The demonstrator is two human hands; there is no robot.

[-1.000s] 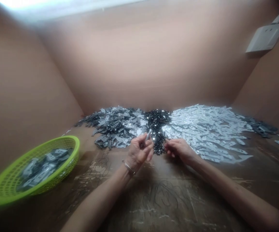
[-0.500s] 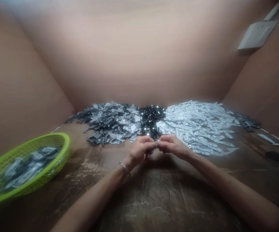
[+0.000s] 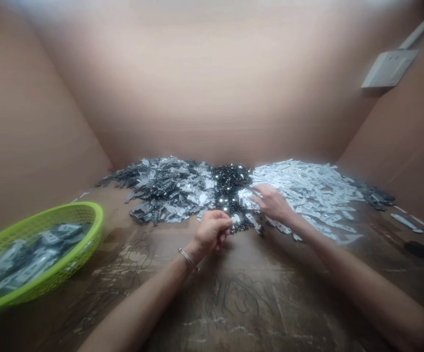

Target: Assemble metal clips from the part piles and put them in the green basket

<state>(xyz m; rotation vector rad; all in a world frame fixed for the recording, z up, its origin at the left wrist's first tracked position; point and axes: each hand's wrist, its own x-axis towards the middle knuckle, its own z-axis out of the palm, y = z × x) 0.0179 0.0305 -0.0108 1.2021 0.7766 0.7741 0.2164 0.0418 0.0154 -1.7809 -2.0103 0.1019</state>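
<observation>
A green plastic basket (image 3: 59,213) on the left holds flat metal strips (image 3: 37,259), dark and silver. Grey pieces (image 3: 164,191) lie in a rough pile, touching a black heap (image 3: 232,178), with white strips (image 3: 303,183) beyond it. The left hand (image 3: 211,234), wearing a thin bangle (image 3: 189,260), is curled just before the heap; whether it pinches anything is hidden. The right hand (image 3: 272,203), pressed to the left moments ago, has moved apart and forward, its fingertips (image 3: 255,191) bunched at the white strips' edge.
</observation>
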